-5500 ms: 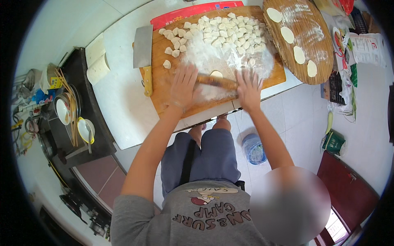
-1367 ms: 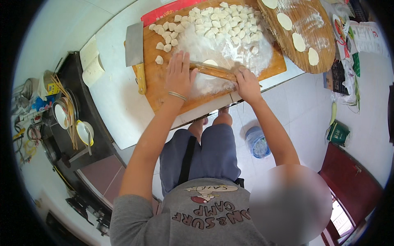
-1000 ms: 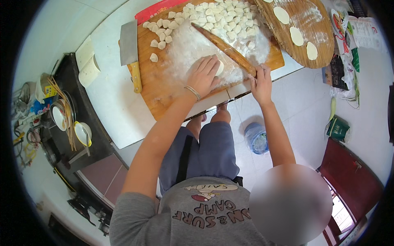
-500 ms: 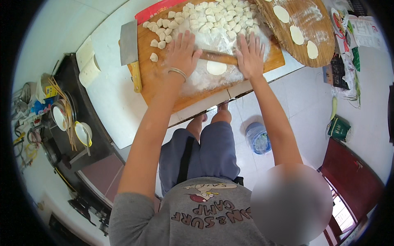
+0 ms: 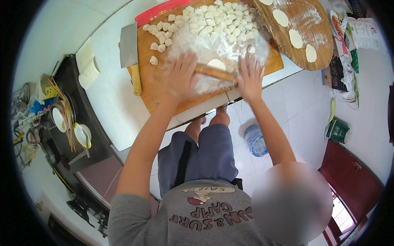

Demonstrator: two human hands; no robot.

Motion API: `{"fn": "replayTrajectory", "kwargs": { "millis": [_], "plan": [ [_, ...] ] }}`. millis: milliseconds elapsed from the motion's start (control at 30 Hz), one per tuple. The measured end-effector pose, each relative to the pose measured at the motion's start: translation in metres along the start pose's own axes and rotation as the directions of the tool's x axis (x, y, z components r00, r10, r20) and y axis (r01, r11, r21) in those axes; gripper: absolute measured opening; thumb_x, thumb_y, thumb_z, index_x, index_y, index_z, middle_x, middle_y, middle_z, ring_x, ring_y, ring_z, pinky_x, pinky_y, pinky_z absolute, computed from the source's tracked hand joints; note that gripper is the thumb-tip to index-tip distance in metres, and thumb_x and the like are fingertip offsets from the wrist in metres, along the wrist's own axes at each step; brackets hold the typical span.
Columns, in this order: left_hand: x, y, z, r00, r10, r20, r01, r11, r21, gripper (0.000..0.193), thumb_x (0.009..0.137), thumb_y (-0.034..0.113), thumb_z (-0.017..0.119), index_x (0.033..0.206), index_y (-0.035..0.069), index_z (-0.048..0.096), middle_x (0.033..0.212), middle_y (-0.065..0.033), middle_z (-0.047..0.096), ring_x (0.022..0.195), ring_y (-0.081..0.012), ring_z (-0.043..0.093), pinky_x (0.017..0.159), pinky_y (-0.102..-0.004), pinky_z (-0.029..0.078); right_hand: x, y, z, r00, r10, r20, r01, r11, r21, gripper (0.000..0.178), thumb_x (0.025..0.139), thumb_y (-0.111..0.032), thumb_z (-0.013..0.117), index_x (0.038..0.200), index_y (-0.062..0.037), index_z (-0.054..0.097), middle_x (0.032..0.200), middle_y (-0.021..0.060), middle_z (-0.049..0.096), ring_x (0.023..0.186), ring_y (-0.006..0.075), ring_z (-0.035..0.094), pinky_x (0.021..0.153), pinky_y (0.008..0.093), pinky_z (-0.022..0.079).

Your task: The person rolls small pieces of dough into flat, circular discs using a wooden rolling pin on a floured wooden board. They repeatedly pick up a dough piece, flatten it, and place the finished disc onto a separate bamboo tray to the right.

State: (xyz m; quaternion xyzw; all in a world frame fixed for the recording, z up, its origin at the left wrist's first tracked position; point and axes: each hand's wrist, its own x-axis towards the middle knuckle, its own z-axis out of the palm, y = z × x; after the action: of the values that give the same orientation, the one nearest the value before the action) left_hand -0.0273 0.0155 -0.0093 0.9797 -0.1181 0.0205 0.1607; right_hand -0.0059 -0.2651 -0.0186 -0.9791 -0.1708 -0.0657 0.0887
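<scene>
Flat across the left end of a wooden rolling pin (image 5: 216, 73) lies my left hand (image 5: 182, 76), fingers stretched out and slightly blurred. My right hand (image 5: 250, 78) rests on the pin's other end, also open. Just beyond the pin, a round dough wrapper (image 5: 216, 64) shows partly on the floured wooden board (image 5: 154, 84). Many small dough pieces (image 5: 223, 20) are heaped at the board's far side. One dough piece (image 5: 250, 49) sits apart, near my right fingertips. Several rolled wrappers, one of them a pale oval wrapper (image 5: 295, 39), lie on a second round board (image 5: 324, 49) at the right.
A cleaver (image 5: 129, 45) with a yellow handle lies on the board's left edge. A red strip (image 5: 158, 10) borders the far side. Left stands a dark counter with bowls (image 5: 83, 135) and chopsticks (image 5: 67, 123). A blue bin (image 5: 256, 141) is on the floor.
Both hands and the rolling pin have come nearer to my body. The wrapper, earlier on the near side of the pin, now shows beyond it.
</scene>
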Motion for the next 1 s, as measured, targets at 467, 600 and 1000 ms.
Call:
{"fn": "replayTrajectory", "kwargs": {
  "millis": [467,600,1000],
  "plan": [
    [0.031,0.090,0.017,0.974,-0.145,-0.174,0.131,0.987,-0.088,0.054,0.076,0.017,0.070,0.125,0.001,0.053,0.119,-0.0203,0.051,0.110,-0.0361,0.049,0.097,-0.0483,0.039,0.017,0.018,-0.027,0.987,0.042,-0.155,-0.003,0.971,0.240,0.041,0.079,-0.015,0.072,0.112,0.0019,0.054,0.125,0.0243,0.050,0.111,0.0406,0.050,0.095,0.0473,0.040],
    [0.023,0.052,0.007,0.976,0.209,-0.063,-0.217,0.960,-0.177,0.050,0.077,0.014,0.067,0.125,0.004,0.056,0.132,-0.0191,0.048,0.121,-0.0375,0.045,0.103,-0.0480,0.035,0.014,0.029,-0.032,0.994,0.006,-0.109,0.020,0.971,0.240,0.039,0.080,-0.013,0.071,0.112,0.0008,0.055,0.124,0.0245,0.050,0.112,0.0410,0.049,0.095,0.0462,0.040],
    [-0.053,0.013,0.010,0.948,-0.267,-0.176,0.273,0.962,0.014,0.065,0.093,0.035,0.050,0.146,0.002,0.034,0.153,-0.0197,0.030,0.139,-0.0396,0.030,0.114,-0.0514,0.022,0.081,-0.010,-0.008,0.926,-0.374,0.042,0.366,0.921,0.131,0.051,0.090,-0.041,0.053,0.132,-0.0127,0.049,0.149,0.0158,0.035,0.134,0.0366,0.037,0.113,0.0508,0.024]
  ]
}}
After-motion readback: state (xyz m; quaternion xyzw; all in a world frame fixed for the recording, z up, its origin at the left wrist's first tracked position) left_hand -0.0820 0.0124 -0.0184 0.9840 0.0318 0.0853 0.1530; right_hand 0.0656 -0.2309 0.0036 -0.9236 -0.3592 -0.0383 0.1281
